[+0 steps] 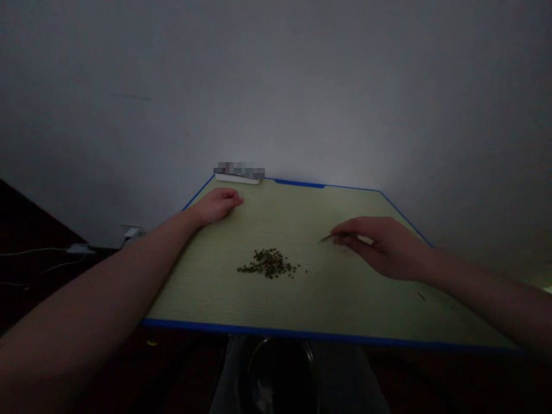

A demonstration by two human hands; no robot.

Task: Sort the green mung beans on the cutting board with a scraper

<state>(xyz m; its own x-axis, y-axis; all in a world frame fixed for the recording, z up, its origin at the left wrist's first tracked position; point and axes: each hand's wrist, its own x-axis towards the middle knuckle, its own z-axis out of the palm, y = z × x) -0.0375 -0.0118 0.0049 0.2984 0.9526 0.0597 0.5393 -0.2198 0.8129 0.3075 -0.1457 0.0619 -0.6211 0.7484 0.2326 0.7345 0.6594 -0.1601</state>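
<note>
My left hand rests on the far left part of a pale green board with blue edges, its fingers curled and holding nothing visible. A small heap of dark green-brown seeds or dried bits lies mid-board, nearer my left hand than my right. My right hand hovers at the right, pinching a thin brown stalk whose tip points left towards the heap, without touching it. A tiny brown fleck lies on the board below my right hand.
A white rectangular object sits at the board's far edge, partly hidden by a blurred patch. A pale wall rises behind. A clear glass bowl stands below the near edge. White cables lie at the far left.
</note>
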